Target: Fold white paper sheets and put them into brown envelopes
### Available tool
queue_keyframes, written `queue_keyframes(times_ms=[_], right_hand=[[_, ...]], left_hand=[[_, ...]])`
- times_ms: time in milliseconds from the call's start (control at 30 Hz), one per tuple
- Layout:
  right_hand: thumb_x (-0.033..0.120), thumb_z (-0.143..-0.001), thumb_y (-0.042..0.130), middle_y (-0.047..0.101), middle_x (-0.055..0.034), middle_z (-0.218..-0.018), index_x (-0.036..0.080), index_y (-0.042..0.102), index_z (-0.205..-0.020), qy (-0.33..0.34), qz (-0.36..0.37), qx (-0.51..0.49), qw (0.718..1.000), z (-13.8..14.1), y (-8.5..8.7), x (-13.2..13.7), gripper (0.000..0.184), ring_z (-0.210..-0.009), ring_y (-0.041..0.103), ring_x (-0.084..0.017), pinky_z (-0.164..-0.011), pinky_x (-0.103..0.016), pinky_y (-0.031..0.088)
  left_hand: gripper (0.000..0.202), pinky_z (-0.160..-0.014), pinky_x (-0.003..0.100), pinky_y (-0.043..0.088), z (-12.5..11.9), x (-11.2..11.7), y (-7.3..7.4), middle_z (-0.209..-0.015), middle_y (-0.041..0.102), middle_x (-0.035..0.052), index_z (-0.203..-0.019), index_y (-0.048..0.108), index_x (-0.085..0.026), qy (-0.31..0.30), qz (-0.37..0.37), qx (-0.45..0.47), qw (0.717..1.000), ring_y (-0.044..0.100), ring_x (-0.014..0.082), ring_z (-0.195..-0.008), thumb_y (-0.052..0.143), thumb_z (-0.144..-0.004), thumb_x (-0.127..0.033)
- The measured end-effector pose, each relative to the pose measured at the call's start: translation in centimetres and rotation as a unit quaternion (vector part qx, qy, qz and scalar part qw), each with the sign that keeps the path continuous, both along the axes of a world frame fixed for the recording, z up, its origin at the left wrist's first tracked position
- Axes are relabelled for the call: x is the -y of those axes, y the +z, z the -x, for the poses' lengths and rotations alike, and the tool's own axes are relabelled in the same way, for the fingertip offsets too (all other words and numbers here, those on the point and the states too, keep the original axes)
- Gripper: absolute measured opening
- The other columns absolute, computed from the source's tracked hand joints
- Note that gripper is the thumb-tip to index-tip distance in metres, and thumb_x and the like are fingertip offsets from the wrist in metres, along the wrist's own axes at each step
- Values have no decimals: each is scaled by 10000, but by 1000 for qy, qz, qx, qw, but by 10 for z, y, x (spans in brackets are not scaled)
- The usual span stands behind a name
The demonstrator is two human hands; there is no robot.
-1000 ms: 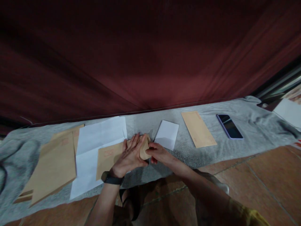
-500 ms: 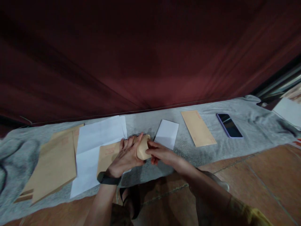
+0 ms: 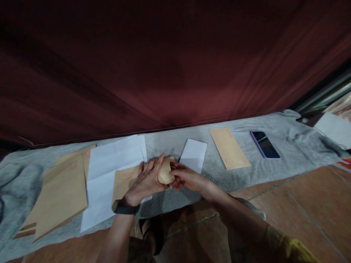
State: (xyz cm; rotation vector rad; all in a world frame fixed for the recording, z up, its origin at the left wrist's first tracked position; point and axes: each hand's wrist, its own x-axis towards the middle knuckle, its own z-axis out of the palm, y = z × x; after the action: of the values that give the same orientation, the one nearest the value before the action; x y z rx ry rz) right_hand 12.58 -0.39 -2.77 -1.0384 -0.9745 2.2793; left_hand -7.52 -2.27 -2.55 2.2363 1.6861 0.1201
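Observation:
A brown paper envelope [image 3: 120, 180] with red print lies beneath my left hand [image 3: 147, 179], its right end bulging up beside the fingers. My left hand rests flat on it, fingers stretched out, with a dark band on the wrist. At the raised end, my right hand [image 3: 184, 176] has its thumb and fingers pinched on the envelope's edge; some fingertips are hidden. Just behind the right hand is a folded white paper [image 3: 194, 153]. Under the envelope's left side are large white sheets [image 3: 102, 186].
More brown envelopes [image 3: 63, 193] are stacked at the left. Toward the right lie a single brown envelope [image 3: 229, 149] and a purple-edged phone [image 3: 265, 145]. Everything rests on a grey cloth [image 3: 263, 175], with a dark red curtain [image 3: 175, 73] behind and a tiled floor [image 3: 301, 204] in front.
The whole view has shifted slightly. My right hand's fingers have moved a little at the envelope's raised end; my left hand stays flat on it.

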Motion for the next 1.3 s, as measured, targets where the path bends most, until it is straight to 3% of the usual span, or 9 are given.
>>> queue_keyframes(times_ms=[333, 433, 500, 567, 667, 800, 900, 1067, 1300], right_hand=[[374, -779, 721, 678, 13, -895, 240, 597, -1189, 29, -50, 1, 998, -15, -6, 24, 448, -593, 653, -120, -458, -208, 505], [460, -766, 743, 695, -26, -988, 226, 651, -1144, -5, -85, 14, 996, -30, -6, 13, 454, -606, 637, -122, -472, -228, 502], [509, -815, 688, 700, -51, -1056, 219, 681, -1100, -57, -155, 55, 985, -48, -7, -3, 407, -608, 617, -121, -490, -250, 503], [493, -860, 634, 698, -53, -996, 215, 689, -1055, -147, -255, 164, 941, -69, -10, -22, 344, -656, 615, -145, -540, -277, 523], [385, -919, 572, 685, -97, -1104, 206, 690, -1118, -229, -419, 360, 801, -95, -17, -45, 293, -879, 652, -212, -827, -401, 565], [340, -987, 515, 542, -136, -1465, 210, 585, -1383, -129, -573, 426, 688, -97, -27, -49, 423, -1355, 487, -280, -1117, -482, 428], [339, -1042, 417, 369, -117, -1616, 198, 474, -1501, -4, -635, 456, 623, -79, -35, -37, 483, -1493, 316, -270, -1202, -496, 320], [420, -1060, 386, 313, -80, -1646, 249, 402, -1551, 97, -661, 490, 560, -64, -47, -17, 519, -1516, 268, -283, -1234, -537, 218], [461, -1047, 423, 267, -66, -1664, 349, 410, -1538, 109, -658, 513, 540, -68, -49, -14, 504, -1510, 278, -311, -1215, -583, 210]], left_hand=[[1164, -1226, 602, 144, 0, 0, 4, -1519, 442, 147, -1609, 97, -256, 5, 12, -12, 1000, 383, 350, -1436, 745, -660, -440], [1120, -1218, 601, 157, -2, 0, 6, -1535, 425, 144, -1608, 99, -274, 16, 22, -17, 999, 374, 339, -1439, 716, -688, -433], [1098, -1217, 593, 159, -1, 0, 5, -1549, 409, 132, -1607, 97, -294, 21, 21, -20, 999, 359, 332, -1447, 701, -702, -438], [1091, -1219, 575, 159, 0, 0, 2, -1549, 406, 123, -1607, 101, -302, 21, 15, -24, 999, 353, 327, -1447, 698, -705, -447], [1098, -1214, 570, 159, 1, -1, 1, -1544, 404, 110, -1604, 108, -317, 19, 22, -24, 999, 359, 326, -1435, 707, -696, -463], [1067, -1207, 573, 144, -2, -2, 5, -1535, 396, 102, -1592, 142, -320, 17, 38, -23, 999, 352, 316, -1432, 698, -694, -472], [1045, -1208, 554, 141, -5, -2, 10, -1531, 398, 108, -1588, 160, -308, 19, 39, -36, 998, 348, 317, -1433, 682, -696, -460], [1078, -1210, 552, 142, -7, -3, 11, -1551, 370, 103, -1600, 120, -308, 28, 58, -45, 997, 312, 313, -1457, 675, -688, -460], [1106, -1210, 559, 128, -6, -1, 5, -1525, 390, 96, -1605, 89, -336, 18, 31, -45, 998, 319, 314, -1451, 689, -684, -459]])
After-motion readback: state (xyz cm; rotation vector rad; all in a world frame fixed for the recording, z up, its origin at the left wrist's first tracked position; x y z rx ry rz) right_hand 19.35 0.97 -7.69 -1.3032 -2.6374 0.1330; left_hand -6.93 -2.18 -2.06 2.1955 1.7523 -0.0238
